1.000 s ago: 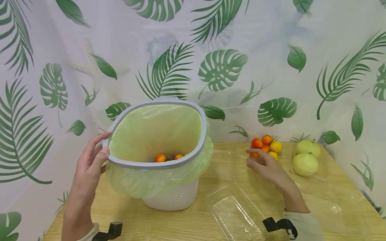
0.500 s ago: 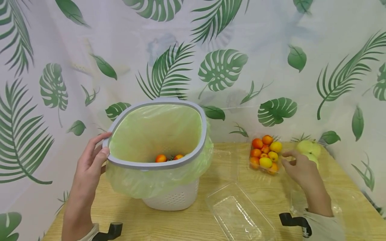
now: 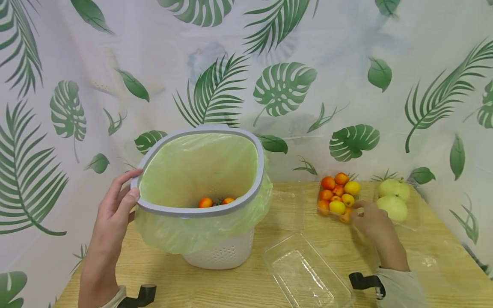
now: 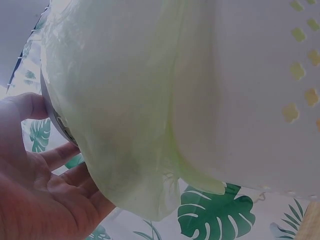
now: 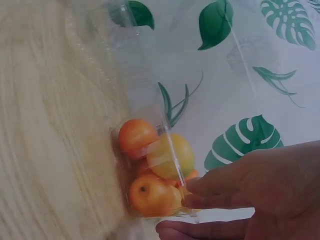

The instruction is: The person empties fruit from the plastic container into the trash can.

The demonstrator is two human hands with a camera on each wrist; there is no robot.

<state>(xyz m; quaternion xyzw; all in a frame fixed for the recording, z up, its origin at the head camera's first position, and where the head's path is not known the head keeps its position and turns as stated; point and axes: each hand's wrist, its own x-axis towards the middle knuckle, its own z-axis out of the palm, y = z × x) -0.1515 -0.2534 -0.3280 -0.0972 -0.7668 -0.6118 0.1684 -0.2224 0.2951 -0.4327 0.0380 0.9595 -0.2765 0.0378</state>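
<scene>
Tomatoes [image 3: 337,196] in clear box [image 3: 335,214], at 3 o'clock of bin [image 3: 200,209] on wooden table [image 3: 423,244]. Right hand [image 3: 367,222] at box's 4 o'clock corner, fingers curled, pinching its edge. Left hand [image 3: 113,209] clasping bin rim at 9 o'clock. Pears [image 3: 392,207] at 3 o'clock of box.

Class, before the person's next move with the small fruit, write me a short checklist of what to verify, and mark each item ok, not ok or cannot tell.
1. Bin steadied: left hand holds its grey rim. Ok.
2. Green liner folded over the rim, mouth open. Ok.
3. Right hand at the clear fruit box: fingertips touch its near end. Ok.
4. Grip on one fruit secured: cannot tell, the fingers hide it.
5. Way to the bin free: an empty clear tray lies low between. Ok.
6. Two green fruits stay apart from the hand. Ok.
</scene>
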